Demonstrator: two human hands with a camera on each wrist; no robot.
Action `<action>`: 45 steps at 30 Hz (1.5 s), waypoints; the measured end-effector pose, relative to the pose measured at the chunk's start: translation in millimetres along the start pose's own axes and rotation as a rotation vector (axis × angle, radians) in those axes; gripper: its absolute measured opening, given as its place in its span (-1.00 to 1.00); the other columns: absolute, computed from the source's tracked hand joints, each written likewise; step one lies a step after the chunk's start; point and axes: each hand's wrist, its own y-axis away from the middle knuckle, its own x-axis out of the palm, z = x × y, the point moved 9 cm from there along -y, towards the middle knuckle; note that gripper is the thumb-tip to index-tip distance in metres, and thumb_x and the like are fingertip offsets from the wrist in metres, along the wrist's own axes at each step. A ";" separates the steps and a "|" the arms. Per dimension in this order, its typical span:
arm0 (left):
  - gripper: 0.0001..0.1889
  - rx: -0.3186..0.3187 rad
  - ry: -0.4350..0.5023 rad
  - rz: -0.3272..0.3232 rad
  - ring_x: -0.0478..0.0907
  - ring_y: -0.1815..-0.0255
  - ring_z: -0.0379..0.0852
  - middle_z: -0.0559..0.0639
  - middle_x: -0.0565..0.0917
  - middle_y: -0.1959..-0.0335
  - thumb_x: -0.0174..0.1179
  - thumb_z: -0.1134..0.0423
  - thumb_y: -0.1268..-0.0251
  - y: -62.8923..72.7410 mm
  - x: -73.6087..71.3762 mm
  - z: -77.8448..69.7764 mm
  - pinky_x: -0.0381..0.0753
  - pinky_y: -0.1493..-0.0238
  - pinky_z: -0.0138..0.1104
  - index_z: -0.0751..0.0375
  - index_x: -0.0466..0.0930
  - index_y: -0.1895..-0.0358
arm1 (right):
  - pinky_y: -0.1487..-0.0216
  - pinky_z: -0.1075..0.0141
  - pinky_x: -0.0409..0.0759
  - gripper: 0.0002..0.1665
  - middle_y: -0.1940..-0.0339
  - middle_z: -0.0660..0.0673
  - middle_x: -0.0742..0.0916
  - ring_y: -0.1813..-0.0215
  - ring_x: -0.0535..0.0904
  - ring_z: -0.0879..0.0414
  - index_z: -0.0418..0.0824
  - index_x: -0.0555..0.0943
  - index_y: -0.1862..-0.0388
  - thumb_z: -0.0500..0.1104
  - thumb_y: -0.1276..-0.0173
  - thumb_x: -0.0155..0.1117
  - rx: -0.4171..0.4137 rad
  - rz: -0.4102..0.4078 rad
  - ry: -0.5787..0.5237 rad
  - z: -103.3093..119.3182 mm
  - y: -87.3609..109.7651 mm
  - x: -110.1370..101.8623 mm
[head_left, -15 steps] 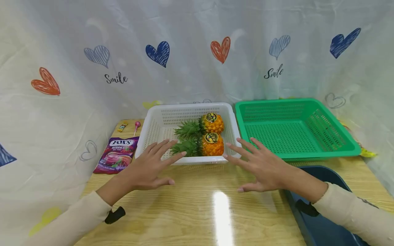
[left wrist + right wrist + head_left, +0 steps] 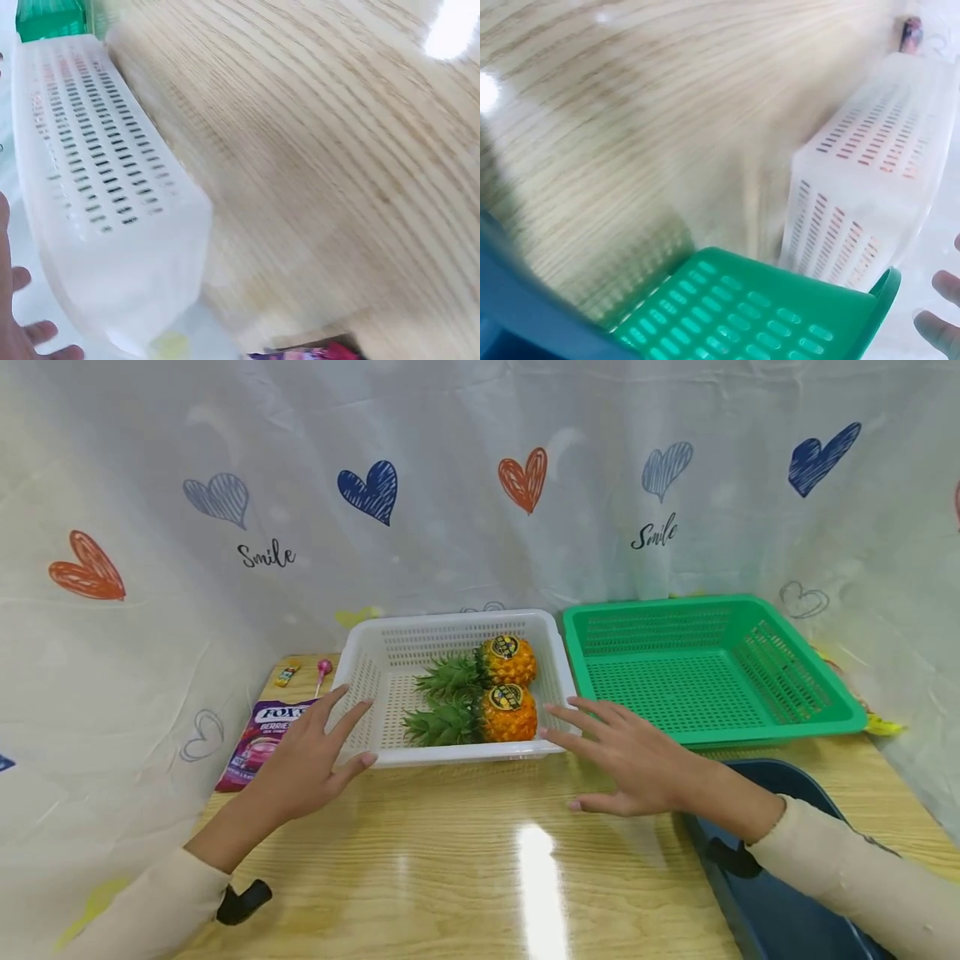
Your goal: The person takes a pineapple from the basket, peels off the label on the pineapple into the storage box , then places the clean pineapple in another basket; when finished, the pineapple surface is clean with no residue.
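Two small orange pineapples (image 2: pixel 508 714) with green leafy crowns lie side by side in the right half of a white slotted basket (image 2: pixel 457 755). Each carries a dark round label, and their crowns point left. My left hand (image 2: pixel 303 764) is spread at the basket's front left corner, overlapping a purple candy bag (image 2: pixel 251 750) in the head view. Over the front right corner hovers my right hand (image 2: pixel 630 756), fingers spread and holding nothing. In the wrist views only fingertips show, beside the white basket's outer wall (image 2: pixel 112 270).
A green slotted basket (image 2: pixel 780 732) stands right of the white one. Nearer on the right is a dark blue bin (image 2: pixel 757 893), partly under my right forearm. A lollipop (image 2: pixel 323 667) and a small yellow wrapped candy (image 2: pixel 287 675) lie at the back left. A patterned curtain hangs behind.
My left hand has moved left, from over the basket's front edge to its front left corner, now covering part of the candy bag. The right hand has shifted only slightly; the pineapples stay put.
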 end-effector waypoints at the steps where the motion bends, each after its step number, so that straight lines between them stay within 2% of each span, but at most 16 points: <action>1: -0.21 -0.031 0.019 0.011 0.19 -0.45 0.50 0.40 0.10 -0.54 0.23 -0.11 -0.38 0.5 2.7 5.5 0.25 -0.31 0.39 0.06 0.16 -0.57 | -0.33 -0.24 0.41 0.00 -0.58 -0.21 0.33 -0.50 0.31 -0.28 -0.03 0.26 -0.58 0.45 -0.32 0.18 0.000 -0.002 -0.009 -0.5 -0.9 -0.8; 6: -0.12 -0.195 0.159 0.093 0.09 -0.47 0.55 0.43 -0.05 -0.58 0.22 -0.18 -0.37 3.5 16.4 30.5 0.26 -0.25 0.45 0.11 0.05 -0.61 | -0.32 -0.21 0.44 -0.03 -0.55 -0.17 0.38 -0.47 0.36 -0.23 -0.02 0.29 -0.56 0.44 -0.33 0.19 0.016 0.002 -0.048 -5.4 -5.1 -3.7; 10: -0.02 -0.292 0.303 0.153 0.11 -0.44 0.57 0.47 -0.13 -0.57 0.18 -0.24 -0.36 6.3 23.8 41.5 0.29 -0.20 0.47 0.18 -0.09 -0.63 | -0.29 -0.16 0.48 -0.04 -0.55 -0.12 0.39 -0.46 0.39 -0.15 0.01 0.29 -0.56 0.39 -0.29 0.29 0.062 0.007 -0.120 -11.0 -9.4 -8.1; 12: 0.02 -0.310 0.368 0.170 0.13 -0.42 0.54 0.49 -0.12 -0.55 0.18 -0.22 -0.37 7.1 27.1 43.8 0.28 -0.21 0.46 0.24 -0.18 -0.63 | -0.27 -0.16 0.50 -0.05 -0.54 -0.11 0.41 -0.45 0.40 -0.13 0.02 0.30 -0.55 0.35 -0.28 0.33 0.089 0.007 -0.168 -13.9 -11.5 -10.5; 17: 0.07 -0.321 0.533 0.162 0.24 -0.40 0.46 0.49 0.04 -0.50 0.20 -0.10 -0.41 8.6 34.7 47.1 0.28 -0.27 0.41 0.31 -0.37 -0.62 | -0.28 -0.20 0.48 -0.11 -0.54 -0.13 0.41 -0.48 0.37 -0.14 0.00 0.33 -0.53 0.26 -0.31 0.36 0.152 0.031 -0.280 -21.4 -16.1 -13.7; 20: 0.08 -0.346 0.612 0.150 0.33 -0.37 0.46 0.49 0.13 -0.48 0.21 -0.06 -0.41 10.0 37.3 48.6 0.35 -0.26 0.36 0.27 -0.43 -0.62 | -0.28 -0.21 0.47 -0.13 -0.55 -0.12 0.39 -0.50 0.34 -0.15 -0.01 0.33 -0.54 0.23 -0.34 0.35 0.195 0.059 -0.332 -27.3 -18.6 -14.1; 25: 0.09 -0.382 0.708 0.140 0.37 -0.36 0.46 0.47 0.20 -0.47 0.25 -0.01 -0.40 10.8 38.7 49.3 0.44 -0.23 0.30 0.16 -0.45 -0.63 | -0.37 -0.24 0.35 -0.15 -0.56 -0.09 0.38 -0.54 0.27 -0.15 0.00 0.31 -0.55 0.23 -0.37 0.32 0.260 0.106 -0.410 -37.5 -24.6 -15.4; 30: 0.10 -0.419 0.751 0.138 0.36 -0.37 0.46 0.48 0.19 -0.48 0.27 -0.01 -0.39 12.1 39.7 49.7 0.47 -0.22 0.27 0.09 -0.46 -0.64 | -0.44 -0.26 0.26 -0.14 -0.56 -0.10 0.37 -0.56 0.24 -0.16 -0.02 0.29 -0.56 0.18 -0.37 0.34 0.291 0.125 -0.498 -47.2 -33.0 -15.7; 38: 0.11 -0.452 0.754 0.129 0.38 -0.37 0.45 0.47 0.22 -0.48 0.27 -0.07 -0.36 14.8 45.2 53.1 0.47 -0.21 0.27 0.04 -0.44 -0.64 | -0.20 -0.16 0.52 -0.25 -0.43 -0.12 0.51 -0.31 0.49 -0.13 -0.07 0.38 -0.49 0.03 -0.38 0.37 0.329 0.104 -0.665 -62.8 -45.0 -17.0; 45: 0.10 -0.454 0.793 0.129 0.37 -0.37 0.43 0.46 0.19 -0.48 0.27 -0.05 -0.37 13.9 46.7 51.3 0.48 -0.22 0.23 0.02 -0.45 -0.64 | -0.21 -0.09 0.56 -0.30 -0.40 -0.13 0.53 -0.29 0.52 -0.13 -0.09 0.42 -0.45 0.05 -0.40 0.35 0.391 0.141 -0.684 -76.8 -52.1 -14.0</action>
